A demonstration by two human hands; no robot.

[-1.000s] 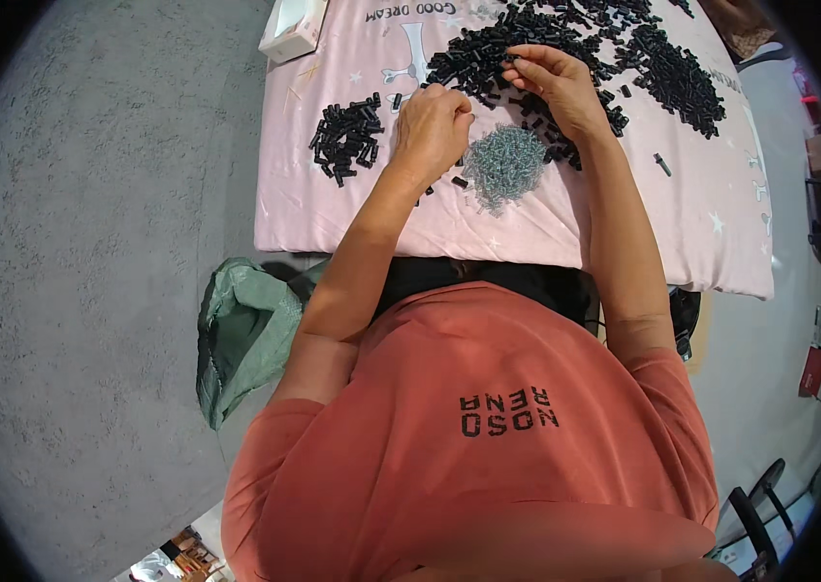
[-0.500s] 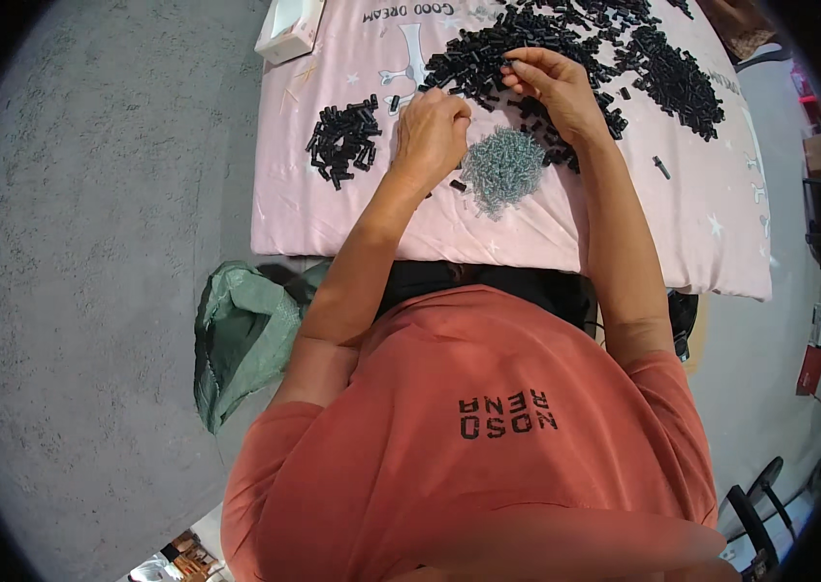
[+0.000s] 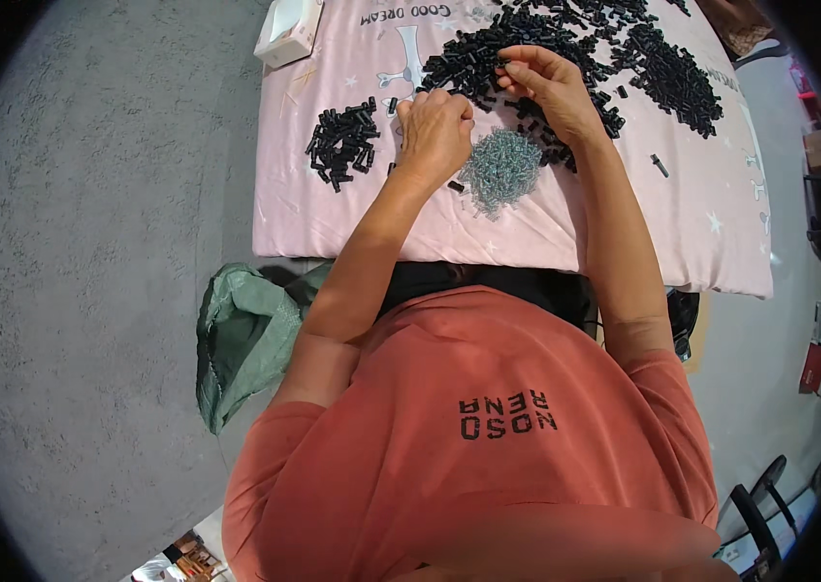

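Note:
My left hand (image 3: 435,132) is over the pink cloth with its fingers curled down and pressed together. Whatever it pinches is hidden under the fingers. Further right, my right hand (image 3: 550,87) has thumb and forefinger closed on a small black piece at the edge of the large heap of short black tubular pieces (image 3: 468,63). Just right of my left wrist lies a pile of tiny shiny grey pieces (image 3: 500,170), too small to make out singly. A smaller group of black tubular pieces (image 3: 342,144) lies left of my left hand.
The pink printed cloth (image 3: 333,223) covers the table. A white box (image 3: 290,34) stands at its far left corner. Another black heap (image 3: 677,87) lies at the far right, with one longer black piece (image 3: 660,165) nearer. A green sack (image 3: 241,339) is on the floor at left.
My left hand has shifted slightly to the right and its fingers have moved a little. My right hand has edged slightly left, still pinching.

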